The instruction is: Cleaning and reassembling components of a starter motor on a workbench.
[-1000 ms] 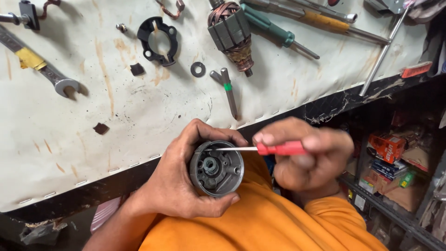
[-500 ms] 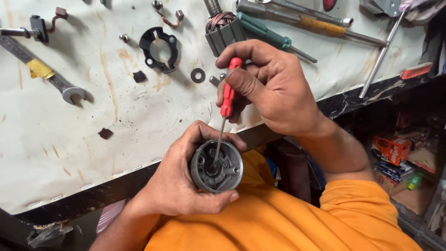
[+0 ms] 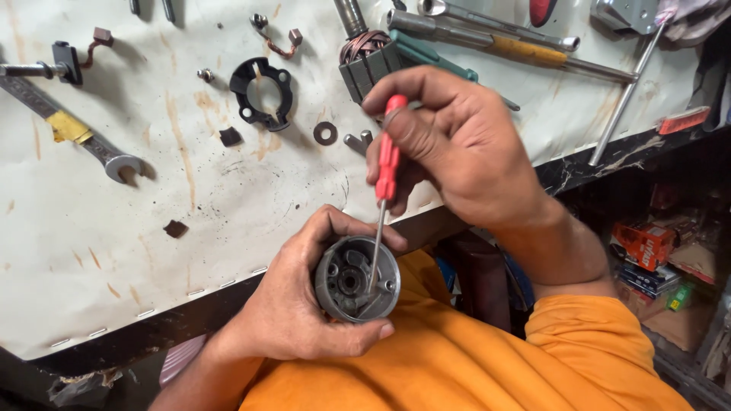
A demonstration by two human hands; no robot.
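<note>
Two hands: left cups housing, right drives screwdriver.

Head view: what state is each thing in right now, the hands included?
Left hand: wrapped around the motor housing.
Motor housing: open end up, held above the lap, off the bench.
Right hand: gripping the screwdriver handle.
Red screwdriver: near upright, tip inside the housing.
Armature: lying loose on the bench.
Spanner: lying flat, yellow tape on its shank.
Black ring bracket: lying flat.
Washer: lying flat.
</note>
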